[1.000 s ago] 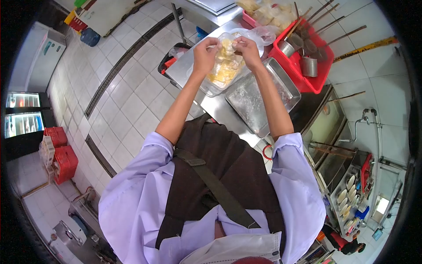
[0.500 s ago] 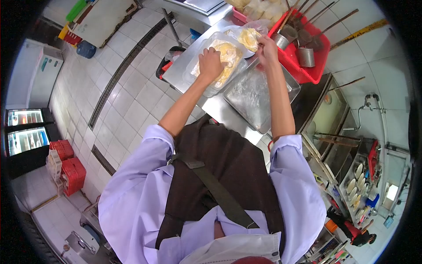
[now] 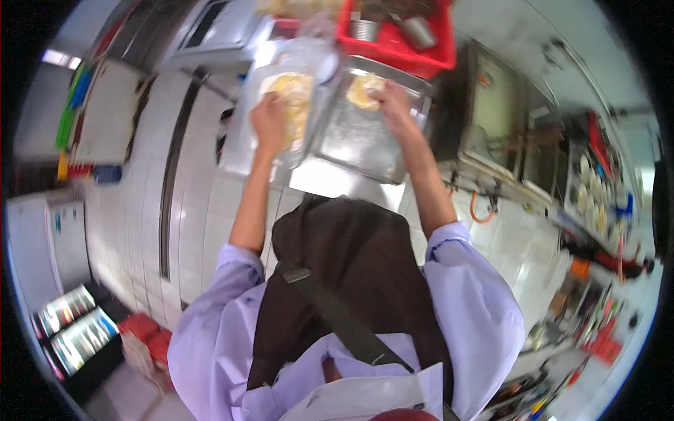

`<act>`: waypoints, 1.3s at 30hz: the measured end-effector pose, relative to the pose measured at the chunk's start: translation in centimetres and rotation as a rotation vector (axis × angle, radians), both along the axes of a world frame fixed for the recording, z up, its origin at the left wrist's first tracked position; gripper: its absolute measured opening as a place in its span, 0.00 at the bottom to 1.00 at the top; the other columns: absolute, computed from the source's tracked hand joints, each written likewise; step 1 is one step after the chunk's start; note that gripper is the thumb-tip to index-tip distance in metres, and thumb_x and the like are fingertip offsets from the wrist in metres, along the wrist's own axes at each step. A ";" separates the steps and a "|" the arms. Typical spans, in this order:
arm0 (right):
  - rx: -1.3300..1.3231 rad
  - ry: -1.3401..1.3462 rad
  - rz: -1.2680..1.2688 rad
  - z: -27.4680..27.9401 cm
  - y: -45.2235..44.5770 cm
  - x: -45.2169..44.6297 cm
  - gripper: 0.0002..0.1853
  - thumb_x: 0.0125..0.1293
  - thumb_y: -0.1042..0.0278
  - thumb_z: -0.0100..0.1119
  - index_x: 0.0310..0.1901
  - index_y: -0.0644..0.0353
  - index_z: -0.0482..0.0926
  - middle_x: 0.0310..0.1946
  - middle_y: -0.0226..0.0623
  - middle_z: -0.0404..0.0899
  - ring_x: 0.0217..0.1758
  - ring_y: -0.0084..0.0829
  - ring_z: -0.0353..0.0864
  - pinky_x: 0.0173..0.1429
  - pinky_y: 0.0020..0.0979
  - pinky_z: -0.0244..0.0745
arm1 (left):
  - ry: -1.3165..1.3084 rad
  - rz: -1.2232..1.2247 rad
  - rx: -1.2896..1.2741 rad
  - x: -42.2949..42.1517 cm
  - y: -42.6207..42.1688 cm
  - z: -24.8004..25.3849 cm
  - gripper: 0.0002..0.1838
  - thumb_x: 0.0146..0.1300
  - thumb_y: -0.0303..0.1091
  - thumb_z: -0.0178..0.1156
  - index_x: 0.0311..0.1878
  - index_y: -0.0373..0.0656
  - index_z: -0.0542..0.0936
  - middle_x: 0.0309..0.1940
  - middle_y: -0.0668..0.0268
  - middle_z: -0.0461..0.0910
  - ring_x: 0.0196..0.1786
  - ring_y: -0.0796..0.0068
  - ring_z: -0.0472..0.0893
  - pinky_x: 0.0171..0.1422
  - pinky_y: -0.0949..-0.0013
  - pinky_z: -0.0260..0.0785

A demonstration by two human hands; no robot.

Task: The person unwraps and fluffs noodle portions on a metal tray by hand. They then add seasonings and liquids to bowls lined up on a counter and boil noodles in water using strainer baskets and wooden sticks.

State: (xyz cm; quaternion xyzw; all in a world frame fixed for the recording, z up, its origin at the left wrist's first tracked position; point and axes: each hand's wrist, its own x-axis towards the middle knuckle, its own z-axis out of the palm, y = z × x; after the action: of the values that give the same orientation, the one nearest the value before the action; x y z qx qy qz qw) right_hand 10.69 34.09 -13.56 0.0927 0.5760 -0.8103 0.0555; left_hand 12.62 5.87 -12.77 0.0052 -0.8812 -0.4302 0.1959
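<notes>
A clear plastic container [image 3: 309, 137] with pale yellow, floury noodle-like food [image 3: 295, 95] stands on the steel table. My left hand [image 3: 269, 123] is at the container's left side, against the food; its fingers are smeared by motion. Over the upper part of a shallow metal tray [image 3: 351, 140], my right hand [image 3: 394, 105] has its fingers closed on a yellow noodle portion [image 3: 364, 91]. Whether that portion touches the tray cannot be made out. Light powder marks the tray's bottom.
A red basket [image 3: 442, 52] with metal strainers [image 3: 419, 32] stands behind the tray. Bagged food lies at the table's back. Steel cooking equipment [image 3: 491, 119] is to the right. Far right, a person [image 3: 618, 263] is visible. Red crates [image 3: 144, 337] stand at lower left.
The view has turned, shifting the table left. My right hand has carried the noodle portion from beside the container to over the metal tray. My left hand remains at the container.
</notes>
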 end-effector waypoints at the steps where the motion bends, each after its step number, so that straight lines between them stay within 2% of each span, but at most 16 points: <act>1: 0.017 0.001 -0.039 -0.5 1.0 1.1 0.13 0.57 0.81 0.60 0.44 0.63 0.73 0.40 0.40 0.80 0.39 0.30 0.82 0.42 0.29 0.79 | 0.151 0.028 -0.087 -0.6 -0.7 -1.5 0.11 0.65 0.33 0.55 0.43 0.35 0.78 0.34 0.54 0.81 0.39 0.61 0.80 0.47 0.61 0.69; 4: -0.126 -0.024 -0.194 -4.0 4.4 3.9 0.16 0.55 0.81 0.62 0.47 0.63 0.74 0.41 0.37 0.80 0.41 0.28 0.81 0.43 0.28 0.78 | 0.218 0.109 0.008 -0.9 -2.7 -0.8 0.12 0.67 0.32 0.53 0.45 0.33 0.74 0.42 0.53 0.78 0.42 0.60 0.77 0.48 0.63 0.68; 8: -0.111 -0.129 -0.356 -2.2 10.3 11.3 0.17 0.54 0.81 0.64 0.47 0.63 0.74 0.40 0.36 0.80 0.40 0.27 0.81 0.43 0.28 0.77 | 0.167 0.107 0.060 -1.0 -3.6 1.3 0.13 0.67 0.35 0.55 0.47 0.34 0.74 0.41 0.58 0.79 0.44 0.66 0.79 0.50 0.65 0.71; 10: -0.062 -0.179 -0.488 -3.6 14.8 15.3 0.17 0.53 0.81 0.63 0.47 0.63 0.75 0.39 0.36 0.80 0.39 0.27 0.81 0.43 0.27 0.77 | 0.019 -0.026 0.726 -1.0 -2.1 1.6 0.13 0.68 0.35 0.54 0.48 0.35 0.72 0.43 0.58 0.78 0.44 0.67 0.79 0.47 0.63 0.74; 14: 0.260 -0.148 -0.790 -8.1 27.5 22.3 0.19 0.50 0.84 0.61 0.46 0.65 0.76 0.38 0.36 0.82 0.40 0.26 0.81 0.45 0.27 0.77 | -0.101 -0.055 0.838 -0.5 4.2 4.2 0.15 0.66 0.33 0.57 0.51 0.35 0.70 0.45 0.59 0.77 0.47 0.67 0.80 0.48 0.63 0.76; 16: 0.611 -0.137 -0.930 -6.8 33.7 23.8 0.18 0.47 0.84 0.60 0.44 0.65 0.78 0.36 0.38 0.83 0.38 0.30 0.83 0.43 0.30 0.77 | -0.081 -0.126 0.644 0.1 9.8 5.1 0.16 0.63 0.31 0.60 0.52 0.35 0.72 0.45 0.60 0.78 0.45 0.68 0.80 0.45 0.67 0.76; 17: 0.919 -0.100 -0.925 -10.6 38.9 24.3 0.19 0.46 0.82 0.61 0.43 0.64 0.79 0.35 0.44 0.83 0.37 0.37 0.84 0.43 0.33 0.76 | -0.091 -0.189 0.587 -0.4 11.8 4.0 0.18 0.59 0.30 0.65 0.51 0.36 0.74 0.43 0.61 0.79 0.43 0.71 0.80 0.44 0.70 0.75; 18: 1.022 -0.211 -0.902 -7.8 40.3 23.7 0.18 0.46 0.78 0.63 0.43 0.63 0.79 0.34 0.49 0.82 0.38 0.43 0.83 0.44 0.35 0.76 | -0.124 -0.156 0.502 -0.9 14.1 2.5 0.19 0.55 0.29 0.67 0.49 0.38 0.75 0.42 0.62 0.80 0.42 0.73 0.80 0.43 0.71 0.74; 22: 1.121 -0.018 -0.732 -8.6 46.6 18.3 0.18 0.50 0.72 0.60 0.45 0.63 0.78 0.37 0.51 0.82 0.42 0.48 0.82 0.45 0.39 0.76 | -0.256 -0.434 0.241 -0.3 29.4 1.0 0.21 0.50 0.27 0.70 0.48 0.36 0.78 0.41 0.61 0.82 0.42 0.73 0.81 0.48 0.68 0.74; 24: 1.183 -0.245 -0.576 -8.9 47.9 15.0 0.18 0.50 0.74 0.58 0.46 0.61 0.78 0.38 0.52 0.81 0.45 0.51 0.81 0.47 0.43 0.75 | -0.266 -0.576 -0.005 -0.6 36.4 -1.5 0.24 0.45 0.30 0.72 0.48 0.35 0.78 0.40 0.57 0.83 0.43 0.70 0.82 0.49 0.67 0.73; 25: 1.173 -0.251 -0.571 -9.6 48.5 14.0 0.18 0.50 0.74 0.58 0.46 0.61 0.78 0.38 0.52 0.81 0.45 0.51 0.81 0.47 0.43 0.75 | -0.345 -0.665 0.078 -0.8 39.8 -3.0 0.24 0.44 0.31 0.73 0.46 0.36 0.79 0.38 0.56 0.83 0.42 0.68 0.83 0.48 0.67 0.73; 27: 1.237 -0.177 -0.482 -10.9 49.4 12.9 0.19 0.50 0.71 0.60 0.47 0.58 0.79 0.37 0.47 0.83 0.44 0.48 0.81 0.48 0.40 0.76 | -0.271 -0.731 -0.188 -0.8 46.4 -5.2 0.23 0.44 0.33 0.72 0.46 0.38 0.79 0.38 0.50 0.82 0.41 0.56 0.83 0.48 0.62 0.74; 30: 1.201 -0.166 -0.527 -8.6 50.4 13.6 0.16 0.51 0.73 0.57 0.44 0.58 0.79 0.36 0.52 0.81 0.44 0.52 0.80 0.48 0.46 0.74 | -0.296 -0.700 -0.274 0.3 54.0 -6.1 0.22 0.46 0.33 0.69 0.47 0.40 0.80 0.39 0.49 0.81 0.44 0.52 0.81 0.49 0.57 0.73; 36: 0.947 -0.121 -0.791 -4.6 51.4 24.3 0.09 0.56 0.73 0.58 0.40 0.63 0.78 0.27 0.46 0.80 0.30 0.42 0.80 0.37 0.34 0.73 | -0.451 -0.636 -0.678 0.8 59.5 -7.4 0.21 0.47 0.30 0.66 0.48 0.43 0.79 0.41 0.51 0.80 0.47 0.51 0.79 0.50 0.54 0.72; 38: 1.018 -0.222 -0.835 -5.9 52.2 28.7 0.07 0.57 0.74 0.57 0.37 0.65 0.78 0.25 0.44 0.79 0.26 0.37 0.78 0.35 0.32 0.72 | -0.008 -0.446 -0.571 0.8 59.0 -7.8 0.17 0.49 0.30 0.65 0.45 0.40 0.79 0.40 0.53 0.78 0.42 0.50 0.79 0.49 0.55 0.72; 39: 1.015 -0.250 -0.859 -6.6 52.4 31.1 0.07 0.57 0.74 0.58 0.37 0.65 0.79 0.26 0.44 0.80 0.27 0.36 0.79 0.35 0.32 0.72 | -0.005 -0.452 -0.569 0.7 58.5 -7.5 0.17 0.49 0.30 0.65 0.45 0.40 0.79 0.40 0.53 0.78 0.42 0.50 0.79 0.49 0.55 0.72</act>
State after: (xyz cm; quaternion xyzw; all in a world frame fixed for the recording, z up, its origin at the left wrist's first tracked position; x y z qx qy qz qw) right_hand 41.75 86.51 -20.21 0.4211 0.7864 -0.3725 -0.2558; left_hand 13.28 64.42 -20.28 -0.2434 -0.9450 -0.2002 0.0874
